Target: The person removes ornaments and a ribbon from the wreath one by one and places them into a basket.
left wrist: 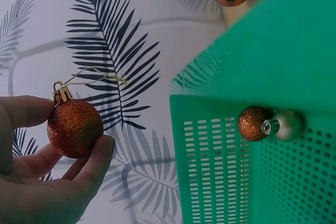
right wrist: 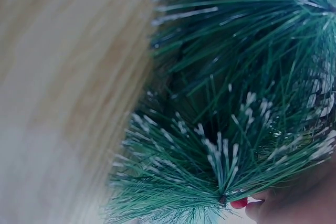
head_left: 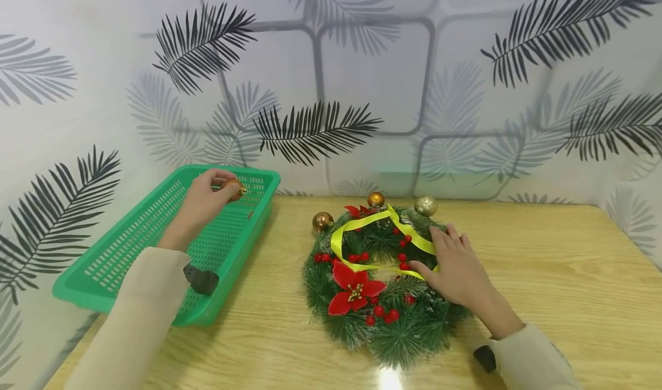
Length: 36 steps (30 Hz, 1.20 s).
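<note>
My left hand [head_left: 207,200] pinches a glittery copper-orange bauble [left wrist: 75,128] between thumb and fingers, over the far end of the green basket [head_left: 137,240]. The bauble has a gold cap and a loop of thin gold string. My right hand [head_left: 457,266] rests on the right side of a green wreath [head_left: 403,332], its thumb reaching in toward the yellow ribbon [head_left: 357,223]. A red poinsettia [head_left: 354,289] and red berries decorate the wreath. Along its far edge sit a shiny copper bauble [head_left: 323,221], an orange bauble [head_left: 376,199] and a pale gold glitter bauble [head_left: 426,206].
Inside the basket lie a copper glitter bauble [left wrist: 253,123] and a pale silvery bauble [left wrist: 287,125]. The wooden table [head_left: 558,263] meets a leaf-patterned wall covering [head_left: 372,80] at the back. The basket stands on the table's left side.
</note>
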{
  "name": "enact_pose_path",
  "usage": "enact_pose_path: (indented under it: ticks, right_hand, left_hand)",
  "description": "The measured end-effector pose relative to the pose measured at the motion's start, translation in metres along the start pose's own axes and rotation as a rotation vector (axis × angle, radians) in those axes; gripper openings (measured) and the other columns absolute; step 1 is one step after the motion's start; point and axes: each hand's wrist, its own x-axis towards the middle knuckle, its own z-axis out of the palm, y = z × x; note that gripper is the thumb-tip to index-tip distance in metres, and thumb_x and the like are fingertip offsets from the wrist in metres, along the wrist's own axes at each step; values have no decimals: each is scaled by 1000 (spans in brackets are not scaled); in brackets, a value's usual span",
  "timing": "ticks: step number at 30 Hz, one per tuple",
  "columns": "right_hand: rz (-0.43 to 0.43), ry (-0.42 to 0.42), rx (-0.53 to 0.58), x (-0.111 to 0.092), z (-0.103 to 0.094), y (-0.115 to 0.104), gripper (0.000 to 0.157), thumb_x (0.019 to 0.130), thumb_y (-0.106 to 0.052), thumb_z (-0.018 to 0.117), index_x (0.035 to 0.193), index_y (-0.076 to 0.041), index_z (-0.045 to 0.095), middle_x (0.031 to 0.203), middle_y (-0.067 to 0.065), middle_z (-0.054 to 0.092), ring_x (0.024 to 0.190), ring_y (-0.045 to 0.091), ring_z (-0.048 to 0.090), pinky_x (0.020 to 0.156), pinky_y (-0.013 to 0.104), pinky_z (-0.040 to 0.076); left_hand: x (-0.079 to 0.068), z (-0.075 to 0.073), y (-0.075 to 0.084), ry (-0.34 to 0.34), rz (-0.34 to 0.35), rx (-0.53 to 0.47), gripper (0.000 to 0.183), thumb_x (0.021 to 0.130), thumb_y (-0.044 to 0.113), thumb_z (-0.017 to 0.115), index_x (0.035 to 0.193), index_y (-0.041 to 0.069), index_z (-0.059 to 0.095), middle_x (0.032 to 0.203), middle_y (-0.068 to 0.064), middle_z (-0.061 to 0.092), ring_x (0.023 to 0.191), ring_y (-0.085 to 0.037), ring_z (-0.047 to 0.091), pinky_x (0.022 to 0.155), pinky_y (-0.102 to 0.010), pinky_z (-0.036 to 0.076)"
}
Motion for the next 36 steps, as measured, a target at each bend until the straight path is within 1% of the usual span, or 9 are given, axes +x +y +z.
enact_pose_path:
  ticks: [5, 8, 15, 21, 26, 36]
  right_hand:
    - [0, 1, 1, 0, 0, 0, 87, 93, -53, 52, 146, 10, 24, 149, 30, 30, 141, 49, 14, 113, 62, 11]
    - [-1, 4, 4, 0, 0, 0, 87, 92, -54, 51, 146, 9, 24, 149, 30, 29, 141, 49, 14, 113, 62, 11]
    - [5, 7, 15, 1, 1, 1, 88, 92, -54, 52, 146, 9, 24, 149, 30, 29, 141, 49, 13, 113, 62, 10]
    - [2, 17, 10, -1, 0, 1, 85, 92, -51, 54, 146, 9, 25, 149, 30, 30, 141, 48, 15, 113, 62, 11]
    - [5, 17, 10, -1, 0, 0, 85, 92, -50, 55, 146, 9, 25, 149, 30, 31, 141, 48, 15, 113, 62, 11]
    - [5, 24, -1, -1, 1, 1, 86, 92, -53, 52, 146, 8, 25, 148, 29, 31, 141, 48, 15, 113, 62, 11]
  left_hand:
    - [-1, -5, -4, 2, -5, -11, 47, 100, 30, 43, 136, -1, 41, 134, -26, 44, 122, -38, 47, 99, -51, 41]
    - [0, -7, -7, 8, -16, 4, 48, 100, 30, 43, 136, -1, 41, 135, -26, 44, 123, -39, 46, 98, -52, 41]
    - [1, -11, -19, 1, -36, 1, 49, 100, 30, 43, 137, -2, 40, 136, -28, 42, 122, -40, 45, 98, -53, 41]
    - [1, -9, -33, -13, -52, -5, 50, 101, 33, 42, 137, -1, 39, 136, -28, 42, 121, -40, 47, 99, -55, 40]
    - [1, -6, -43, -15, -64, 7, 51, 100, 35, 42, 137, 0, 40, 135, -27, 43, 118, -39, 49, 96, -54, 42]
    - [0, -2, -49, -22, -47, -3, 49, 101, 32, 42, 136, -1, 40, 133, -28, 43, 116, -40, 49, 96, -56, 42]
